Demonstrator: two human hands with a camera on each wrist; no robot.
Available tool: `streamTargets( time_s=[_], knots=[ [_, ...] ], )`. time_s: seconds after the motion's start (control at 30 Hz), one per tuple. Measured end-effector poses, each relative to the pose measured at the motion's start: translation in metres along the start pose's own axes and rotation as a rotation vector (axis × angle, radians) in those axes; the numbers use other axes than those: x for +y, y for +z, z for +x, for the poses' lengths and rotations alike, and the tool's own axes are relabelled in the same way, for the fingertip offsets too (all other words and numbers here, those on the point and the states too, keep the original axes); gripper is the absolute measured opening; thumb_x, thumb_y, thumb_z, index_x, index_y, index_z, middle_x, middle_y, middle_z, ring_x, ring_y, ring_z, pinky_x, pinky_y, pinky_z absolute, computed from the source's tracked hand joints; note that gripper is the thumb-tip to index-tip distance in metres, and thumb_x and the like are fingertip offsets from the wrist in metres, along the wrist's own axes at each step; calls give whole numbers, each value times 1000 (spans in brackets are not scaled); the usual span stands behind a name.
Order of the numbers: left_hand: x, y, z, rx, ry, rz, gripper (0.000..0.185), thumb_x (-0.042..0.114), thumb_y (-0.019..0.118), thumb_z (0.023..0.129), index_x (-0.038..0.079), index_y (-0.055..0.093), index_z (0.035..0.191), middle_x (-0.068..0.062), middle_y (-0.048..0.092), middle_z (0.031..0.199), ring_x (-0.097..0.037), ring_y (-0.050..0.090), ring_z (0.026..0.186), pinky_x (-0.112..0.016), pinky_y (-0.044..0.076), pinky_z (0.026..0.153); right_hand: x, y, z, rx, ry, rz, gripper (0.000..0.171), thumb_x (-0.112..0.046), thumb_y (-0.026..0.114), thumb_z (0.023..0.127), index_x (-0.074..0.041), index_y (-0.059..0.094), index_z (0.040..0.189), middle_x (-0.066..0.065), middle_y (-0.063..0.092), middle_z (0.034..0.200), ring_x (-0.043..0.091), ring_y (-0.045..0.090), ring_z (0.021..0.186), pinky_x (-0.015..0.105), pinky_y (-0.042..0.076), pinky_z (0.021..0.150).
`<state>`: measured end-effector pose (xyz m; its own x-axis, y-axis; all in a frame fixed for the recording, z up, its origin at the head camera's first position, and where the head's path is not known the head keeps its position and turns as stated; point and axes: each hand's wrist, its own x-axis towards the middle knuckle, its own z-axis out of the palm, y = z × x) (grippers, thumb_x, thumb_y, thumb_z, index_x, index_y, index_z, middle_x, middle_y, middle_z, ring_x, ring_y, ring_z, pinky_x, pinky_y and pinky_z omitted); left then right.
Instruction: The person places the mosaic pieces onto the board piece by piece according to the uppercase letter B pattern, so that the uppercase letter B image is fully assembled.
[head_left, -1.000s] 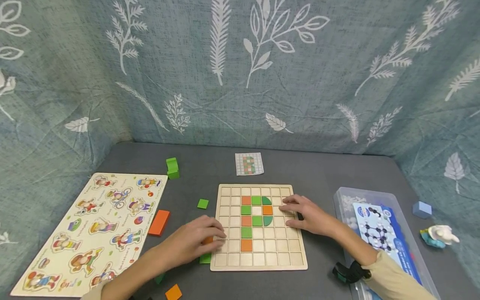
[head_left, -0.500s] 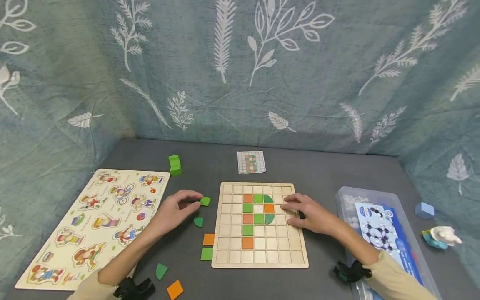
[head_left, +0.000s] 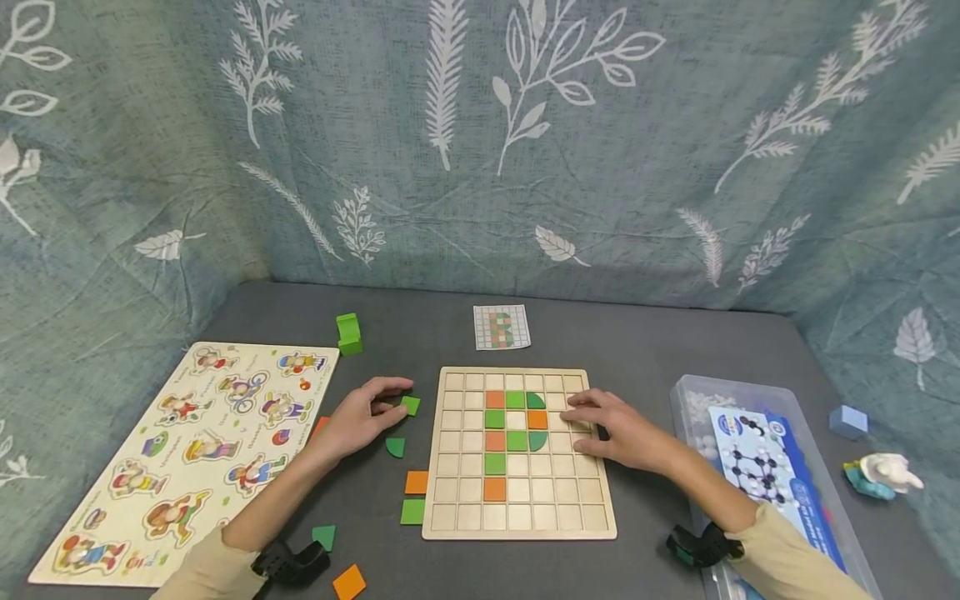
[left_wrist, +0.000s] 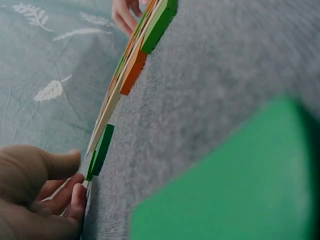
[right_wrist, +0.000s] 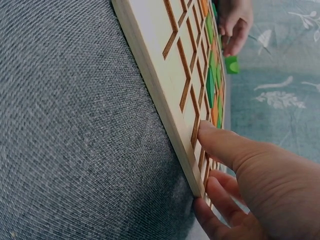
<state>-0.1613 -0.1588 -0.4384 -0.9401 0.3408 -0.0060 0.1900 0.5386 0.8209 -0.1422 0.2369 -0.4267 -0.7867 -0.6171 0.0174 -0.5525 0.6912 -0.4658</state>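
Observation:
In the head view my left hand (head_left: 365,419) reaches left of the board, its thumb and fingertips right at a small green square tile (head_left: 410,406). The left wrist view shows thumb and fingers apart, a green tile edge (left_wrist: 91,166) just beyond them. My right hand (head_left: 617,427) rests on the right side of the wooden grid board (head_left: 555,522), its thumb and fingertips on the cells near the edge. Orange and green squares and two dark green quarter-circles stand in the grid, like this orange tile (head_left: 494,489). A printed pattern card (head_left: 513,339) lies behind the board.
Loose tiles lie left of the board: a quarter-circle (head_left: 395,447), an orange tile (head_left: 417,482), a green tile (head_left: 412,512). Farther left is a picture puzzle board (head_left: 180,467), with a green block (head_left: 348,335) behind. A plastic box (head_left: 686,400) stands right.
My left hand has gone from the board's left edge outward to the green square tile, uncovering the loose tiles there. The right hand stays in place on the board.

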Motion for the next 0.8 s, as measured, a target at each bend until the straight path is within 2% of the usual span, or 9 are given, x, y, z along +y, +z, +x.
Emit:
streamTargets(
  time_s=[0.1, 0.23, 0.53, 0.8],
  knots=[
    [-1, 0, 2, -1, 87, 88, 37, 3, 64, 91, -3, 57, 128, -24, 53, 130, -39, 56, 116, -44, 52, 91, 0, 0, -1, -3, 1, -1, 41, -20, 68, 90, -7, 62, 129, 16, 53, 135, 36, 51, 124, 52, 45, 97],
    [-1, 3, 3, 10, 142, 188, 35, 2, 67, 88, -3, 62, 123, -21, 55, 128, -36, 58, 113, -43, 53, 88, 1, 0, 0, -5, 2, -4, 41, -21, 68, 91, -7, 62, 129, 16, 53, 135, 36, 50, 124, 52, 45, 97],
    [4, 7, 2, 33, 103, 232, 35, 2, 69, 87, -2, 65, 121, -20, 55, 128, -34, 59, 108, -42, 53, 87, 1, 0, 1, 6, -5, -5, 41, -19, 69, 90, -6, 63, 128, 17, 54, 134, 36, 51, 123, 51, 45, 97],
    [6, 7, 2, 57, 103, 245, 30, 5, 72, 86, 0, 68, 115, -19, 57, 125, -31, 62, 101, -42, 54, 85, 1, 1, 0, 8, -3, -6, 41, -20, 69, 90, -6, 63, 128, 16, 54, 134, 36, 51, 123, 51, 45, 97]
  ],
)
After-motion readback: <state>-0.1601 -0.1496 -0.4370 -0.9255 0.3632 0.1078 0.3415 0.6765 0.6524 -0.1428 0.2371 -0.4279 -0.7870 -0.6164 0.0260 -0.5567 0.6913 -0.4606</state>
